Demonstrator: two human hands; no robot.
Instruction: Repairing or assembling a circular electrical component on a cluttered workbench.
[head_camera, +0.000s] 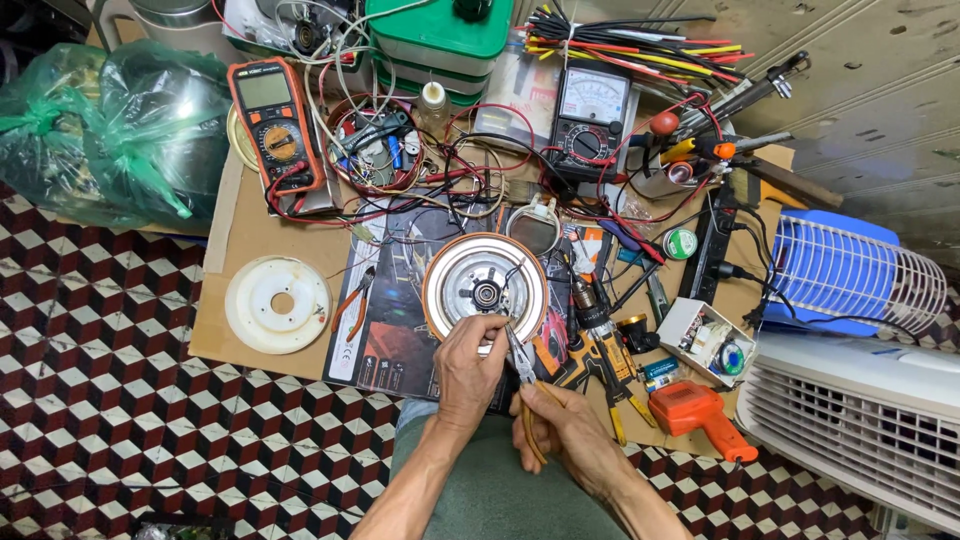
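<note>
Round metal motor housing (484, 288) is lying face-up on a cluttered cardboard work mat (240, 240), being worked on with pliers.

Left hand (468, 370) is gripping the housing's rim at six o'clock, fingers closed on it; right hand (565, 425) is closed around yellow-handled pliers (522, 362), their tip pointing at the rim around five o'clock. This looks like a wire-gripping step; the next move would call for a steady rim and careful tip placement. An orange multimeter (277, 125) is sitting at ten o'clock.

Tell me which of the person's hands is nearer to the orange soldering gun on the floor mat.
Right. The right hand, gripping the pliers, sits just left of the orange soldering gun. The left hand is farther left, resting on the round metal plate.
</note>
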